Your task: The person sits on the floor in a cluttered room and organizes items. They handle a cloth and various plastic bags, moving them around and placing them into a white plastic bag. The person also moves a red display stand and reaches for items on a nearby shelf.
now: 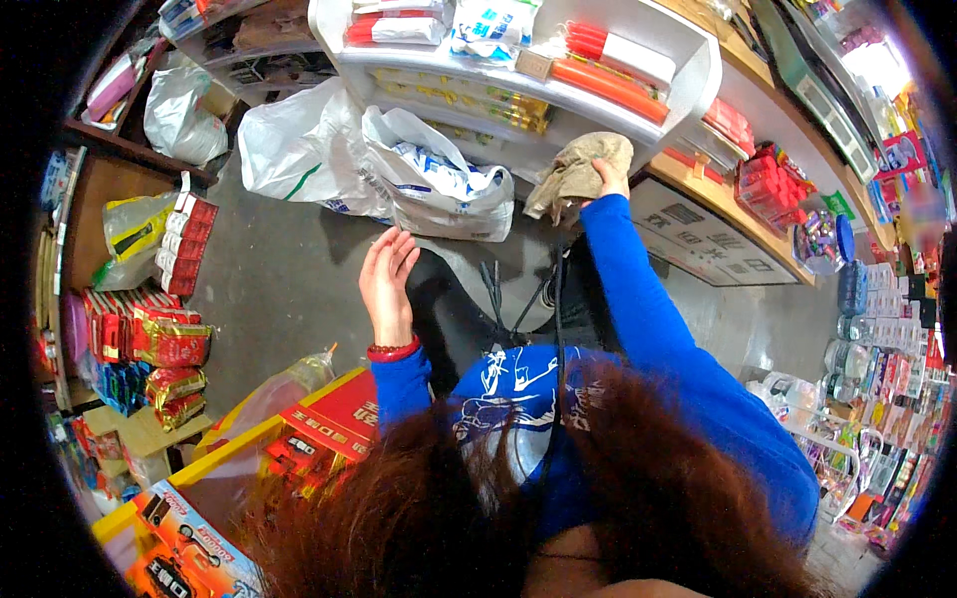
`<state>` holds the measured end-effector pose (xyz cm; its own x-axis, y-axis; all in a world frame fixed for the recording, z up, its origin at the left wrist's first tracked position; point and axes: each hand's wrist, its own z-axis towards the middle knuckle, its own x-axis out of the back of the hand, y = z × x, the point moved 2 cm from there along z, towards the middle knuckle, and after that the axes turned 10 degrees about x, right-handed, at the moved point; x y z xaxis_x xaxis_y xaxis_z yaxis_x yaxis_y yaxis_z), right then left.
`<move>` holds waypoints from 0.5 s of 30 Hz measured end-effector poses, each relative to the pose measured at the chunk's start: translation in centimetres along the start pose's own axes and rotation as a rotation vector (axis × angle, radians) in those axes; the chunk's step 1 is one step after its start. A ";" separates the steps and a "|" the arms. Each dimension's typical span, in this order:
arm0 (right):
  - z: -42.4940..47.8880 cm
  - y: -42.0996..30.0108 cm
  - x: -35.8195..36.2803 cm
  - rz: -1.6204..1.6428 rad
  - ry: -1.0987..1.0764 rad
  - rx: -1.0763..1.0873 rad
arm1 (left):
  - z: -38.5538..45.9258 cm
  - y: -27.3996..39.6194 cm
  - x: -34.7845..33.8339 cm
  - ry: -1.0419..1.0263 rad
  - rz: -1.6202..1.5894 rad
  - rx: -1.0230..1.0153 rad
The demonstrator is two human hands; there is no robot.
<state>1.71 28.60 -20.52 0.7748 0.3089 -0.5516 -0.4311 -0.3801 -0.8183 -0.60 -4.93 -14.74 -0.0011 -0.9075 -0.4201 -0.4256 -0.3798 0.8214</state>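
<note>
My right hand (609, 178) grips a crumpled beige cloth (582, 170), held up against the lower right part of a white shelf unit (695, 67). My left hand (389, 276) hangs in the air over my leg, palm up with the fingers a little bent, and holds nothing. Just beyond it stands an open white plastic bag (456, 217) with blue and white packages inside. Another white plastic bag (291, 142) leans beside it on the left. On the shelves above lie red candles (583, 41) in white wrapping and an orange-red roll (609, 91).
Red and gold packets (172, 336) are stacked at the left, near red and white boxes (187, 243). A yellow-edged display case (247, 448) stands close at my lower left. To the right are a framed sign (718, 232) and a blue-lidded jar (819, 243).
</note>
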 end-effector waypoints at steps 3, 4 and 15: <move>2.9 1.5 -1.9 -0.371 -0.005 0.310 | 0.9 -0.7 0.4 0.041 -0.041 0.043; 4.4 2.4 -1.7 -0.654 0.011 0.396 | 1.2 -1.0 0.6 0.044 -0.051 0.054; 10.5 6.3 -2.4 -2.091 -0.568 0.431 | 5.9 -0.7 2.2 0.207 -0.009 0.100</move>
<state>-7.72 34.63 -26.09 -0.0115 0.0773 0.9969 0.4860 0.8718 -0.0620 -5.64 -5.62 -18.54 0.1843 -0.9254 -0.3311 -0.5122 -0.3779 0.7712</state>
